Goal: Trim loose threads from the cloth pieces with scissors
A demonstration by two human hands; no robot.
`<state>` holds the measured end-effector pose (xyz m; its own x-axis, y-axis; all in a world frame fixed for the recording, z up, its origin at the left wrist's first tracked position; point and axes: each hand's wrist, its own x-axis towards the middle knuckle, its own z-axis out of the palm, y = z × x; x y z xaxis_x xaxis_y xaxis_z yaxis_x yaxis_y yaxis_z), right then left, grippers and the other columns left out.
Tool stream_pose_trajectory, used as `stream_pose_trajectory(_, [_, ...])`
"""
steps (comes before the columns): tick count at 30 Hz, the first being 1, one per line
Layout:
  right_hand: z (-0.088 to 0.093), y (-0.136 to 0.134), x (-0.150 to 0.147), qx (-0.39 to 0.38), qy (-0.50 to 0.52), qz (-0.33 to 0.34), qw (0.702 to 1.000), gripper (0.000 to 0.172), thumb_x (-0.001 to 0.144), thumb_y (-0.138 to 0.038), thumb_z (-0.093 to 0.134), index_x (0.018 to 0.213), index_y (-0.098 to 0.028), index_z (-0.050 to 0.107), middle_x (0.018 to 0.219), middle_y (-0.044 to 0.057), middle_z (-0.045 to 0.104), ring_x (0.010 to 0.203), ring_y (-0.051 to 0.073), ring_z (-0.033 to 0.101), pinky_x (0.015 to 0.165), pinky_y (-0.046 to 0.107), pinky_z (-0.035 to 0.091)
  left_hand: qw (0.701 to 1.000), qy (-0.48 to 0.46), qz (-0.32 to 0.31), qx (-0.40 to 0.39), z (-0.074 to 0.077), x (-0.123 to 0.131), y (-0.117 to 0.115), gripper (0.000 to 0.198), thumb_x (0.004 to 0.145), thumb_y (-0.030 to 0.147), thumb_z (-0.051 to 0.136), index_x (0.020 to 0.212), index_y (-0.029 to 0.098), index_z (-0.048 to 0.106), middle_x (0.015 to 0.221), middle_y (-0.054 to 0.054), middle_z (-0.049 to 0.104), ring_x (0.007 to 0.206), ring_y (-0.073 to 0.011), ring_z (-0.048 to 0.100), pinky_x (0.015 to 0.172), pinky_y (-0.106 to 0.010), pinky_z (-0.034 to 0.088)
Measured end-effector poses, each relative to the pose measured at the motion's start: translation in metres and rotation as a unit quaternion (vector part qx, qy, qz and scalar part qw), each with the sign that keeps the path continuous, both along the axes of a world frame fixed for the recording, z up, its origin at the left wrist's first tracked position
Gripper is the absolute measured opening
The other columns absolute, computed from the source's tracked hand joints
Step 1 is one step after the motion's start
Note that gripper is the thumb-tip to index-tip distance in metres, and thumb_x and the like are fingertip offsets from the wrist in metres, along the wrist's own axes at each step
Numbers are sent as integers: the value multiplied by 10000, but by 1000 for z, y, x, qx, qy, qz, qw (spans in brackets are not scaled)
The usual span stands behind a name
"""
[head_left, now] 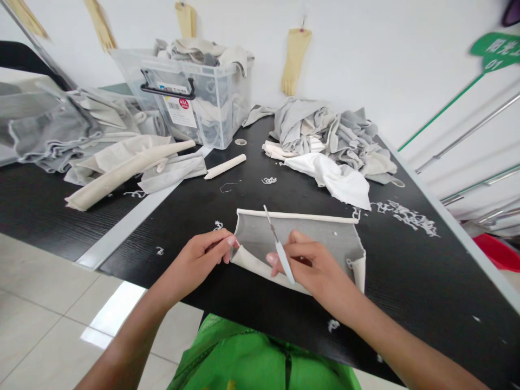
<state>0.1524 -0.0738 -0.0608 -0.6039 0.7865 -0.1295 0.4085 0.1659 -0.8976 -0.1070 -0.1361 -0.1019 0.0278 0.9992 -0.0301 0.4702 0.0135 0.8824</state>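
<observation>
A grey piece of cloth (260,230) with rolled cream edges lies spread on the black table in front of me. My left hand (213,246) pinches its near left corner between thumb and fingers. In my right hand (304,257) is a pair of white-handled scissors (282,257), seen nearly edge-on, blades pointing up and away over the cloth. The fingers of that hand hover above the cloth's near rolled edge. At the cloth's right end a corner curls up, with loose thread beside it.
A clear plastic bin (215,119) full of grey cloths stands at the back left. Cloth heaps lie left (117,124) and back right (325,130). Thread scraps (406,216) dot the black table (406,287). Yellow gloves (296,62) hang on the wall; poles lean at right.
</observation>
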Motion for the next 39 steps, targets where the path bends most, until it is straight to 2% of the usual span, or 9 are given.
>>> stream_pose_trajectory(2, [0,-9,-2,-172,22,55,983,538,928,-657,678,696,-181,771,609,-12,439,559,113,400,530,288,266,1000,19,16,13,0,0,-5,415,1077,496,461,868,210,679,773,2,647,768,-166,600,744,-282,445])
stream_pose_trajectory(4, [-2,-17,-6,-318,37,81,944,576,922,-685,662,708,-160,764,503,-66,288,458,79,233,470,283,153,998,51,33,28,-1,0,-11,407,1076,507,457,883,221,674,783,1,656,775,-174,601,752,-289,444])
stream_pose_trajectory(6, [-5,-24,-11,-399,59,86,911,588,912,-692,667,692,-150,727,490,-94,222,445,65,153,442,272,106,994,90,44,40,0,0,-17,375,1071,513,467,929,241,683,806,6,675,790,-181,605,775,-300,440])
stream_pose_trajectory(8, [-9,-27,-15,-434,81,86,893,586,892,-697,688,670,-155,678,494,-95,247,452,61,156,418,248,115,990,126,42,46,0,0,-22,337,1070,507,477,972,264,688,835,16,694,800,-185,605,797,-309,431])
stream_pose_trajectory(13, [-20,-30,-20,-457,94,91,880,633,914,-748,606,664,-167,620,462,-80,326,403,58,205,377,216,161,984,172,15,44,2,-1,-28,326,1089,480,444,963,270,660,842,25,695,803,-187,590,782,-317,399])
stream_pose_trajectory(19, [-27,-35,-17,-507,83,145,845,758,973,-803,398,736,-139,679,427,-66,374,323,62,289,367,226,178,984,173,13,30,-1,-4,-26,330,1096,458,428,907,256,609,814,27,661,775,-184,565,766,-322,373])
stream_pose_trajectory(26, [-27,-39,-24,-469,69,155,867,816,934,-864,347,750,-131,655,432,-62,399,305,55,324,356,215,158,985,169,-4,16,0,-3,-29,355,1115,459,381,889,242,548,803,23,617,776,-181,539,758,-326,356])
stream_pose_trajectory(34, [-42,-36,-31,-456,68,169,871,898,922,-913,245,790,-127,658,426,-48,435,283,72,350,323,192,157,990,138,-36,17,9,1,-38,351,1131,415,347,879,230,509,810,19,582,786,-172,519,771,-317,362])
stream_pose_trajectory(39, [-48,-33,-32,-459,67,173,869,918,920,-924,229,785,-127,663,412,-44,428,281,77,358,323,192,176,990,129,-59,17,7,1,-39,348,1136,398,328,883,230,498,807,19,566,782,-172,506,776,-318,354])
